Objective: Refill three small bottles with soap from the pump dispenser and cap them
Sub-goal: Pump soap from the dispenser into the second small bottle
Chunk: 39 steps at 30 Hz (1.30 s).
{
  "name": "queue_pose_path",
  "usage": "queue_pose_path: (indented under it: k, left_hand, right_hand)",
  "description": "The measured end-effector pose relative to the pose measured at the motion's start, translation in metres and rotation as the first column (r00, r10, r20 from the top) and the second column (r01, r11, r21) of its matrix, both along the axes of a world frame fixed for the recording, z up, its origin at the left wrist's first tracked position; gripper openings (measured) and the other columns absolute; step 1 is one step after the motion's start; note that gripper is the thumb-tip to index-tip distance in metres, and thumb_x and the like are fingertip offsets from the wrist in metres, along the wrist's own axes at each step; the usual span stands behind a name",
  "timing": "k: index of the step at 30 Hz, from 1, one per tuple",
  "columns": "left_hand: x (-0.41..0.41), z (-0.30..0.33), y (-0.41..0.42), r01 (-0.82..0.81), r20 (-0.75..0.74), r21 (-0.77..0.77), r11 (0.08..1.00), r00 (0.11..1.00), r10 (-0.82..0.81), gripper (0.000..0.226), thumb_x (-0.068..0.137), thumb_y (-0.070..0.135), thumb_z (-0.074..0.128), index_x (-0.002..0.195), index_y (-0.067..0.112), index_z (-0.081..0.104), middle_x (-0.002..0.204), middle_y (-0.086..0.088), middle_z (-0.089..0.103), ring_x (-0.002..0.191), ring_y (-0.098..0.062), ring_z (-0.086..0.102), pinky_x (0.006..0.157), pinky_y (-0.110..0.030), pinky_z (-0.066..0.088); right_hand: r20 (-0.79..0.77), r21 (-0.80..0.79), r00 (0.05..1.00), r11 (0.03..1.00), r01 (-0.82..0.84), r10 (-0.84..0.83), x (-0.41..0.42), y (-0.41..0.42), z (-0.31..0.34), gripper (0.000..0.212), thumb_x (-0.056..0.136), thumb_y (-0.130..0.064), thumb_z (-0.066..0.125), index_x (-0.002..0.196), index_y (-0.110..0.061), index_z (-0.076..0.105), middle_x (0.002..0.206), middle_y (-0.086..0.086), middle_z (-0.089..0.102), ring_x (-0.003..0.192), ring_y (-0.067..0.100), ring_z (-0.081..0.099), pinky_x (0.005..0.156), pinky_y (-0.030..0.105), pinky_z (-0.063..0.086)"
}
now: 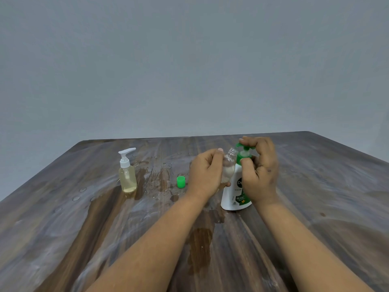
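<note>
Small bottle beside green cap

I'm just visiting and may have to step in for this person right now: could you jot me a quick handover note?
Left hand: holds a small clear bottle, uncapped, tilted with its mouth under the nozzle.
Right hand: on the green pump of the white dispenser, which stands on the wet table.
Green cap: loose on the table, left of the hands.
Yellowish pump bottle: stands far left.
Done: cap off; soap level unclear.
Left: fill, cap it. Other small bottles aren't in view.
</note>
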<state>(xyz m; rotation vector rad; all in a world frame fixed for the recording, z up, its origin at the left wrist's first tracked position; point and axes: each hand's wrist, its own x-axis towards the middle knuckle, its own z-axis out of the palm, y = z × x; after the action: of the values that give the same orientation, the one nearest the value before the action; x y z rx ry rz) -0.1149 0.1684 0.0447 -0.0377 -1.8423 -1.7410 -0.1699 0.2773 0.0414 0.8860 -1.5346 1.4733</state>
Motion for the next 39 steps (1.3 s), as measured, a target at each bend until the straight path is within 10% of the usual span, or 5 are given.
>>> queue_pose_path:
  k: [8, 15, 23, 29, 39]
  left_hand:
    - [0.0005, 0.0002, 0.0002, -0.009, -0.011, -0.017, 1.0, 1.0, 0.009, 0.044, 0.103, 0.022, 0.046, 0.06, 0.016, 0.056, 0.053, 0.01, 0.058, 0.048, -0.009, 0.058, 0.042, -0.028, 0.051]
    - [-0.0004, -0.0003, -0.0007, -0.004, -0.013, -0.015, 1.0, 1.0, 0.004, 0.044, 0.103, 0.024, 0.046, 0.061, 0.017, 0.057, 0.053, 0.01, 0.058, 0.047, -0.007, 0.056, 0.044, -0.031, 0.054]
    - [0.0001, -0.0006, -0.0007, -0.006, -0.006, -0.023, 1.0, 1.0, 0.006, 0.044, 0.103, 0.024, 0.046, 0.061, 0.018, 0.056, 0.054, 0.011, 0.058, 0.049, -0.009, 0.058, 0.045, -0.032, 0.053]
    - [0.0003, -0.0008, -0.0012, -0.009, -0.009, -0.028, 1.0, 1.0, 0.009, 0.043, 0.103, 0.024, 0.046, 0.061, 0.016, 0.056, 0.055, 0.011, 0.058, 0.05, -0.009, 0.058, 0.044, -0.031, 0.053]
    - [0.0, -0.0001, 0.0, -0.009, 0.004, -0.011, 1.0, 1.0, 0.009, 0.041, 0.103, 0.022, 0.046, 0.067, 0.007, 0.059, 0.056, 0.009, 0.06, 0.051, -0.012, 0.06, 0.043, -0.029, 0.052]
  right_hand:
    - [0.002, 0.03, 0.999, 0.998, 0.054, -0.054, -0.0022, 0.0, -0.0005, 0.028, 0.073, -0.012, 0.041, 0.087, -0.008, 0.064, 0.09, -0.002, 0.058, 0.09, -0.007, 0.053, 0.075, 0.01, 0.04]
    - [-0.013, -0.001, 1.0, 1.0, 0.006, -0.006, -0.0007, 0.0004, -0.0007, 0.034, 0.072, -0.011, 0.041, 0.099, -0.017, 0.061, 0.1, -0.018, 0.053, 0.095, 0.002, 0.055, 0.073, 0.039, 0.054]
    - [0.0, 0.02, 0.999, 0.999, 0.033, -0.033, -0.0037, 0.0008, -0.001, 0.027, 0.073, -0.013, 0.041, 0.088, -0.016, 0.062, 0.09, -0.006, 0.056, 0.089, -0.004, 0.054, 0.073, 0.014, 0.043]
    - [0.0, 0.0, 1.0, 1.0, -0.018, 0.018, -0.0033, 0.0012, -0.002, 0.033, 0.072, -0.011, 0.042, 0.098, -0.017, 0.062, 0.098, -0.02, 0.053, 0.091, 0.006, 0.057, 0.069, 0.046, 0.054]
    - [0.004, 0.026, 0.999, 0.999, 0.043, -0.044, -0.001, 0.0015, 0.0, 0.03, 0.072, -0.013, 0.041, 0.089, -0.006, 0.065, 0.092, -0.011, 0.055, 0.09, -0.005, 0.054, 0.074, 0.021, 0.048]
